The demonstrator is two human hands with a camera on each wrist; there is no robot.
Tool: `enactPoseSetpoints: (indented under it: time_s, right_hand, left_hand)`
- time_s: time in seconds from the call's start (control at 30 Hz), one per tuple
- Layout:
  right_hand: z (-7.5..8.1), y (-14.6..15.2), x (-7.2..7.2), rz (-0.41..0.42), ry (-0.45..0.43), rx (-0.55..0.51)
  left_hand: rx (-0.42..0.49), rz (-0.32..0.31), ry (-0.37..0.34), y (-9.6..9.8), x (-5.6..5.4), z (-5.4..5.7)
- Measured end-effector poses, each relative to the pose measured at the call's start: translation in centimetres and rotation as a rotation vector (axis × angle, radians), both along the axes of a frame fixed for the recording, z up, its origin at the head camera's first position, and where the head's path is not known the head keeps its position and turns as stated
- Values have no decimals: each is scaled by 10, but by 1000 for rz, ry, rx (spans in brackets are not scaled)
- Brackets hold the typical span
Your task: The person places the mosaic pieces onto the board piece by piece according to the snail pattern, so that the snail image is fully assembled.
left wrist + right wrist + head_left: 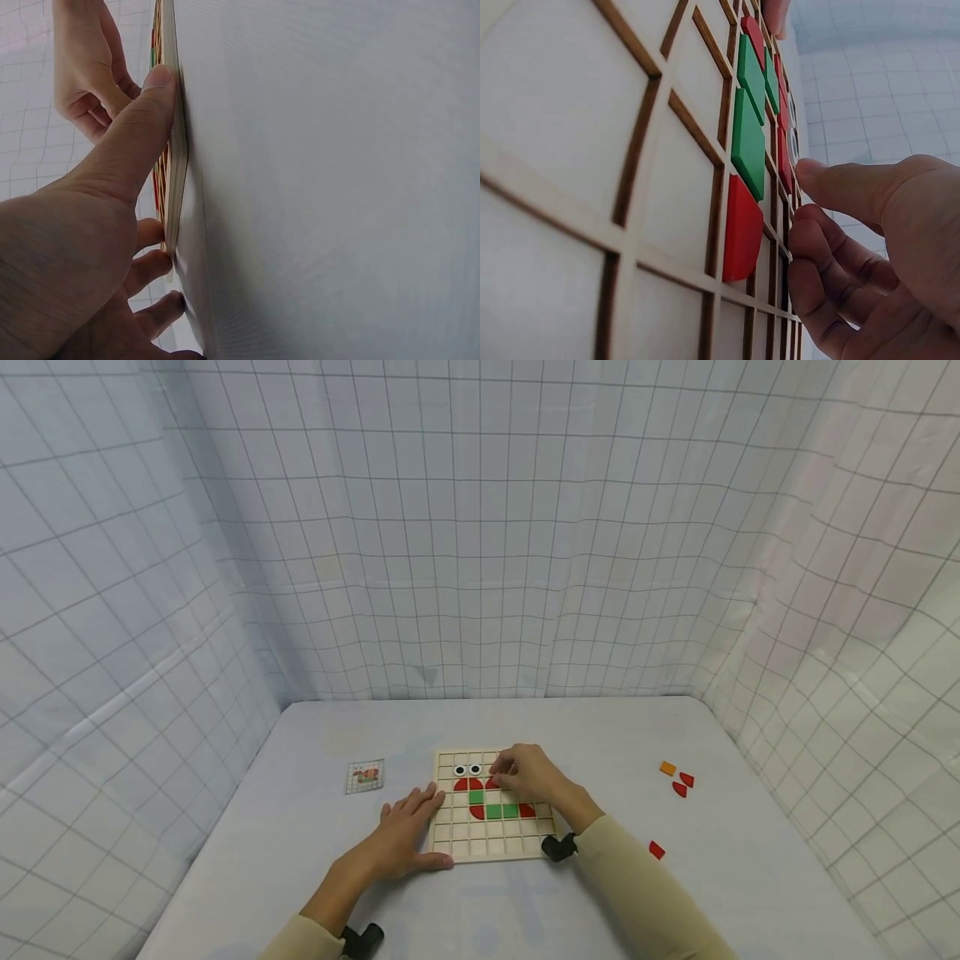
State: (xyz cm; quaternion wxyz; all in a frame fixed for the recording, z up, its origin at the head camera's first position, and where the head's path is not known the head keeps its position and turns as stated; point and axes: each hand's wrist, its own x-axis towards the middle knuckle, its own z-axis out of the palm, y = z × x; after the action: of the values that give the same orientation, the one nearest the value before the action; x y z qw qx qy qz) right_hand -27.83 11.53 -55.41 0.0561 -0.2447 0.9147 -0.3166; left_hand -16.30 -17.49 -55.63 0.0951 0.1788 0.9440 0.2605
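Observation:
My left hand steadies a pale wooden grid board, its fingers spread along the left edge. In the left wrist view its thumb lies against the board's near side. My right hand is over the board's upper middle, thumb and fingertips pinching a red rounded tile at the grid; its underside is hidden. Two eye discs sit left of the fingertips, above two red tiles. Below are green squares with a red corner tile at either end, one being a red tile in the right wrist view.
A small picture card lies left of the board. To the right are an orange tile, two red tiles and a nearer red tile. Grid-patterned curtains surround the white table.

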Motion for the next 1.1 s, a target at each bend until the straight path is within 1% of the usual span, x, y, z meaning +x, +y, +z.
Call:
enactPoseSetpoints:
  time_s: [0.2,0.33,0.43,0.53,0.6,0.73,0.87,0.97,1.1]
  right_hand:
    - [4,10,6,-29,-19,0]
    - [8,23,12,-13,5,2]
    - [8,34,16,-18,18,16]
    - [7,47,22,-34,11,25]
    - [8,57,28,-47,0,22]
    - [9,78,39,-70,6,28]
    - [12,102,51,-109,-9,31]
    - [14,121,58,-135,-5,44]
    - [14,148,68,-140,18,61]
  left_hand:
    - [4,-6,4,-1,1,1]
    - [7,-9,11,-1,0,1]
    - [9,-12,10,-1,0,1]
    - [9,-14,8,-1,-1,2]
    - [7,-17,9,-1,-1,1]
    - [3,-18,7,0,-2,1]
    - [5,-16,3,0,-1,2]
    - [7,-14,3,0,0,2]
    - [5,-12,3,0,0,2]
